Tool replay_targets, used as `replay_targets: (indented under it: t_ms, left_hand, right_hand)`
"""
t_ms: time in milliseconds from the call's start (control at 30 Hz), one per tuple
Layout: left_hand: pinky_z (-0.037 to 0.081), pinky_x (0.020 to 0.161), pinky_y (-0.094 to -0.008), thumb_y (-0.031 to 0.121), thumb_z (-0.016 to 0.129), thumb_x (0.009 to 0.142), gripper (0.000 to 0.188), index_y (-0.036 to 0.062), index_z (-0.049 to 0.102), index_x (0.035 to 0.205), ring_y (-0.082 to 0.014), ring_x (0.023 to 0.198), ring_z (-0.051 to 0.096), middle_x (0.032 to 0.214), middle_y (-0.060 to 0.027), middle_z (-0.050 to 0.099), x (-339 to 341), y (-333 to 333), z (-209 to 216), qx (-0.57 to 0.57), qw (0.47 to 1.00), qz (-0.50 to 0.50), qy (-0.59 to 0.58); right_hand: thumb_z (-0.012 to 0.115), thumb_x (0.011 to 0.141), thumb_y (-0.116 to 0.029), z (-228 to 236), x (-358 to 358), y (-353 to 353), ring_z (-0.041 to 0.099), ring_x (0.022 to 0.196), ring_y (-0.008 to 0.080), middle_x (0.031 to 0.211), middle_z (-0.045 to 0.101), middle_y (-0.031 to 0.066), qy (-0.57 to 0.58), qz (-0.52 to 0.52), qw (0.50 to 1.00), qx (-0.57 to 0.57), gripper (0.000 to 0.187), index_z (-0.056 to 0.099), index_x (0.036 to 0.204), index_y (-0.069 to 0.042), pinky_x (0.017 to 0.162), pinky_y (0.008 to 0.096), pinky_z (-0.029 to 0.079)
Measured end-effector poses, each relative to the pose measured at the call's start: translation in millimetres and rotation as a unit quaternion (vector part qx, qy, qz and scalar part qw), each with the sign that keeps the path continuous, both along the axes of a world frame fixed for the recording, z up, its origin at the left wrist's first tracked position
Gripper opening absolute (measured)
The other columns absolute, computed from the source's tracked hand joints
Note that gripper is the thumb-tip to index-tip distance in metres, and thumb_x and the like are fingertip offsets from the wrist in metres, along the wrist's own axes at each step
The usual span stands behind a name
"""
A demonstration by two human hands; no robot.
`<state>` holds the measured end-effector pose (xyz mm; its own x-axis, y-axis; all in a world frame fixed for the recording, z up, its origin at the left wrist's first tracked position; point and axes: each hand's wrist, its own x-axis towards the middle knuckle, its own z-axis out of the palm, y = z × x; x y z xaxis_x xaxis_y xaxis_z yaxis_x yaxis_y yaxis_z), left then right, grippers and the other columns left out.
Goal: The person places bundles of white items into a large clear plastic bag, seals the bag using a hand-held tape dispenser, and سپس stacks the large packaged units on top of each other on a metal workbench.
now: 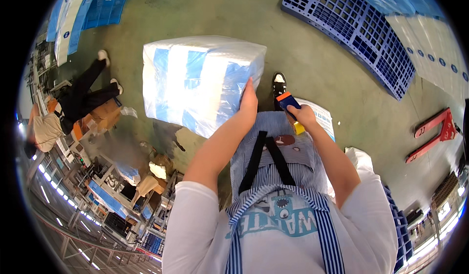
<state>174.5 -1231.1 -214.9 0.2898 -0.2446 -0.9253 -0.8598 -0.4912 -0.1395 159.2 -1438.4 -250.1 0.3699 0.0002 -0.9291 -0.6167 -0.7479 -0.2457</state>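
Note:
A large block-shaped package (202,81), white and blue under clear plastic wrap, fills the space ahead of me to the left. My left hand (249,100) grips its right side, fingers lying up along the wrap and partly hidden. Held close to my apron, my right hand (305,117) is closed around a small dark blue hand tool (289,101) with an orange edge at the top. A yellow part of it sticks out below my fingers; its exact kind is unclear. Behind that hand shows a white printed sheet or bag (320,115), partly covered.
A blue plastic pallet (351,32) lies at the far right, wrapped stacks (430,49) beyond it. The red forks of a pallet jack (435,133) are at the right. On the left, a person in dark trousers (85,93) is near cardboard boxes (103,115) and cluttered benches.

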Motion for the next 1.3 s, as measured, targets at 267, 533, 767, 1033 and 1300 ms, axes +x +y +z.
replay_targets:
  t_ms: [267,533,767,1033,1300]
  left_hand:
    - [0.042,0.093,-0.0339,0.019,0.054,0.088,0.031,0.0005,0.058,0.113,-0.0250,0.107,0.056,0.112,-0.0106,0.061,8,15,17,-0.495,0.451,0.743,0.013]
    - [0.042,0.089,-0.0282,0.022,0.060,0.088,0.025,0.0047,0.062,0.105,-0.0140,0.099,0.057,0.101,-0.0063,0.064,-18,100,97,-0.494,0.164,0.818,0.243]
    - [0.044,0.084,-0.0278,0.024,0.059,0.088,0.023,0.0058,0.060,0.101,-0.0117,0.096,0.056,0.099,-0.0030,0.063,-58,182,107,-0.496,0.059,0.833,0.238]
    - [0.047,0.067,-0.0223,0.015,0.064,0.084,0.015,0.0021,0.067,0.091,-0.0081,0.071,0.058,0.078,-0.0020,0.065,-100,296,94,-0.550,0.066,0.807,0.206]
    - [0.049,0.063,-0.0230,0.015,0.065,0.082,0.014,0.0023,0.068,0.087,-0.0079,0.067,0.058,0.076,-0.0026,0.065,-29,498,91,-0.582,0.122,0.804,-0.036]
  right_hand:
    - [0.076,0.063,-0.035,116,-13,-21,0.061,0.072,0.0341,0.074,0.061,0.0167,-0.308,0.052,0.938,0.150,0.047,0.057,0.088,0.000,0.066,0.0391,0.048]
    - [0.079,0.058,-0.032,154,16,28,0.056,0.064,0.0330,0.068,0.056,0.0130,-0.410,0.225,0.826,0.314,0.044,0.054,0.082,-0.005,0.060,0.0393,0.046]
    - [0.080,0.056,-0.031,170,7,124,0.056,0.063,0.0328,0.067,0.056,0.0127,-0.417,0.306,0.782,0.349,0.045,0.054,0.081,-0.005,0.060,0.0390,0.046]
    - [0.080,0.057,-0.030,188,-14,252,0.057,0.064,0.0335,0.067,0.056,0.0143,-0.372,0.341,0.809,0.302,0.044,0.055,0.082,-0.004,0.059,0.0395,0.046]
    - [0.077,0.063,-0.032,216,0,382,0.061,0.064,0.0326,0.069,0.060,0.0171,-0.288,0.221,0.913,0.188,0.045,0.057,0.087,-0.001,0.059,0.0347,0.048]
